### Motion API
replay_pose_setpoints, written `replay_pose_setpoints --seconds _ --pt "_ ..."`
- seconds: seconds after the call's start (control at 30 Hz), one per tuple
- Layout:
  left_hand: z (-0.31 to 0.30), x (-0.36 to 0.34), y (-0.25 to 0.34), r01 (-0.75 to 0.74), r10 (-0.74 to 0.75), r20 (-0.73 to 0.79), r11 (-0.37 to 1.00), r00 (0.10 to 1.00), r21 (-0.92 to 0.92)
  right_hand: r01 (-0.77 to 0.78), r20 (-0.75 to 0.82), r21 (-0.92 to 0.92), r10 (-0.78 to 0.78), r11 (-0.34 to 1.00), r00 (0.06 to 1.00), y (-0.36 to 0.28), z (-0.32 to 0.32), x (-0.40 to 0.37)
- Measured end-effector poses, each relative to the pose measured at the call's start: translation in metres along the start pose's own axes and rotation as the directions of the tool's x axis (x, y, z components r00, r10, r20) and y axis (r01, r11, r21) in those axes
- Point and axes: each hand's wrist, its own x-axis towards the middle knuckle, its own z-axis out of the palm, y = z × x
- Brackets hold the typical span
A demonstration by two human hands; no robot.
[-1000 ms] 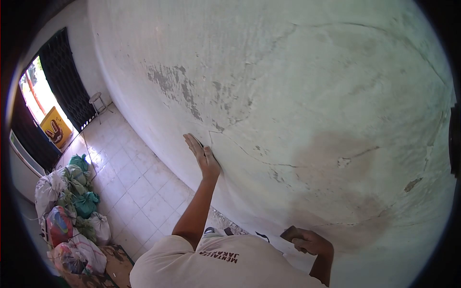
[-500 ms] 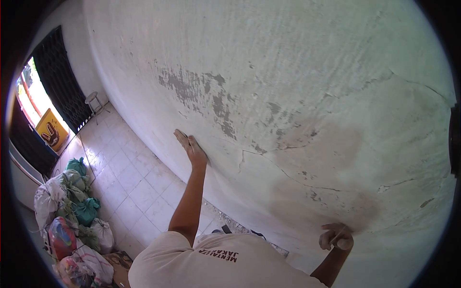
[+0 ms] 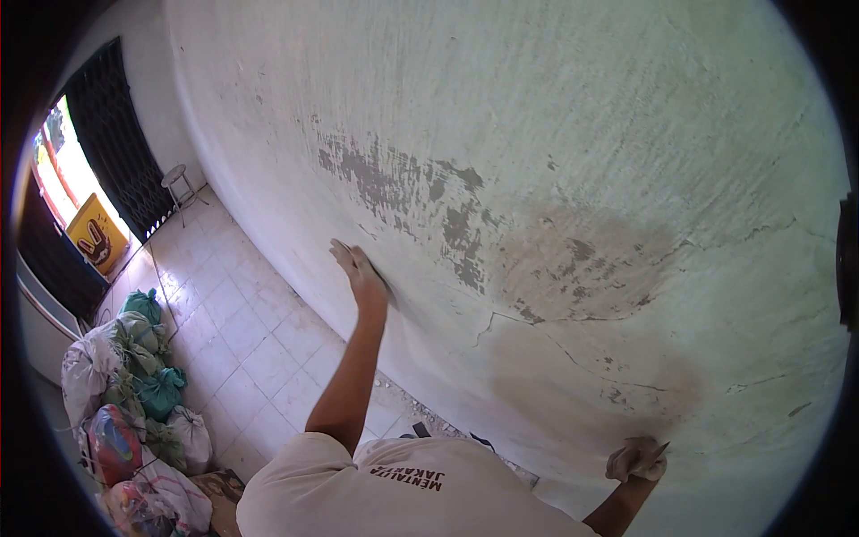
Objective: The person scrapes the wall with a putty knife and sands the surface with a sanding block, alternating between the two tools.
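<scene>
My left hand (image 3: 361,279) lies against the pale plaster wall (image 3: 573,80), its fingers stretched out along the surface. Lower right, my right hand (image 3: 637,459) is close to the wall beside a darker, damp-looking area. Its fingers are curled, and a thin pointed edge sticks out on the right side; what it belongs to is not clear. Between and above the hands, the wall has a grey patch of peeled paint (image 3: 380,183), a brownish scuffed patch (image 3: 582,259) and a thin crack (image 3: 573,356).
At lower left several tied sacks and bags (image 3: 161,394) are heaped on the tiled floor (image 3: 259,358). A small stool (image 3: 175,176) stands by the dark folding gate (image 3: 121,134), near a yellow sign (image 3: 97,234). Crumbs of debris (image 3: 429,416) lie along the wall's foot.
The view has shifted, so the wall's patches sit further right and lower. My right hand has turned and its fingers look more curled. My left hand stays on the wall.
</scene>
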Motion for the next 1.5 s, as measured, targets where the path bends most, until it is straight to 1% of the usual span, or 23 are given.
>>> replay_pose_setpoints --seconds 0.03,0.1,0.2,0.3,0.33,0.43,0.63,0.73,0.83,0.93,1.03,1.13,1.23,1.33,1.37,1.43,1.5 --pt "0.002 -0.012 0.008 -0.039 0.040 0.026 0.999 0.999 -0.006 -0.011 -0.010 -0.045 0.011 0.999 1.000 -0.002 0.004 0.006" --pt "0.004 -0.035 0.021 -0.117 0.118 0.078 0.993 0.990 -0.019 0.041 0.051 -0.009 -0.040 0.999 0.998 0.007 -0.011 -0.005" --pt "0.003 -0.065 0.034 -0.200 0.198 0.176 0.980 0.964 -0.006 0.030 -0.002 0.056 -0.030 0.998 1.000 0.019 -0.031 -0.038" --pt "0.004 -0.093 0.045 -0.283 0.266 0.272 0.959 0.925 0.025 0.022 -0.046 0.051 -0.020 0.998 0.999 0.019 -0.018 -0.031" --pt "0.003 -0.100 0.049 -0.330 0.288 0.311 0.940 0.906 0.090 0.020 -0.057 0.044 -0.017 0.999 0.998 0.018 -0.015 -0.027" --pt "0.005 -0.102 0.051 -0.345 0.306 0.312 0.935 0.900 0.077 0.008 -0.076 0.037 -0.006 0.999 0.997 0.018 -0.009 -0.022" --pt "0.010 -0.102 0.052 -0.386 0.342 0.283 0.915 0.896 0.117 -0.006 -0.100 0.020 0.008 1.000 0.995 0.012 -0.006 -0.019" --pt "0.017 -0.087 0.048 -0.326 0.303 0.179 0.938 0.936 0.120 -0.013 -0.110 0.012 0.014 1.000 0.994 0.008 -0.007 -0.017" --pt "0.017 -0.044 0.053 -0.167 0.170 0.058 0.985 0.984 -0.045 -0.019 -0.113 0.015 0.020 1.000 0.993 0.006 -0.009 -0.016" --pt "0.016 -0.008 0.047 -0.215 0.215 -0.018 0.976 0.976 -0.011 -0.021 -0.116 0.020 0.023 1.000 0.993 0.006 -0.010 -0.020" --pt "0.013 0.013 0.040 -0.263 0.263 -0.034 0.965 0.964 -0.005 -0.029 -0.120 0.044 0.034 0.999 0.992 0.010 -0.013 -0.023" --pt "0.015 0.019 0.042 -0.264 0.265 -0.048 0.964 0.963 0.007 -0.042 -0.120 0.059 0.048 0.997 0.992 0.011 -0.007 -0.022" --pt "0.015 0.019 0.041 -0.271 0.273 -0.056 0.962 0.961 0.035 -0.066 -0.087 -0.060 0.061 0.996 0.994 0.005 -0.002 -0.011" --pt "0.018 0.019 0.039 -0.284 0.280 -0.048 0.955 0.959 -0.086 -0.021 -0.046 -0.034 0.019 0.999 0.999 0.006 0.001 -0.002" --pt "0.017 0.019 0.040 -0.283 0.280 -0.051 0.958 0.959 -0.052 -0.001 -0.155 -0.013 -0.001 1.000 0.988 0.009 0.003 -0.007" --pt "0.016 0.018 0.042 -0.280 0.280 -0.058 0.960 0.958 0.014 0.045 -0.365 0.022 -0.034 0.999 0.930 0.017 0.009 -0.022" --pt "0.015 0.019 0.040 -0.280 0.283 -0.058 0.959 0.957 0.048 0.050 -0.169 -0.021 -0.053 0.999 0.984 0.013 -0.001 -0.013"
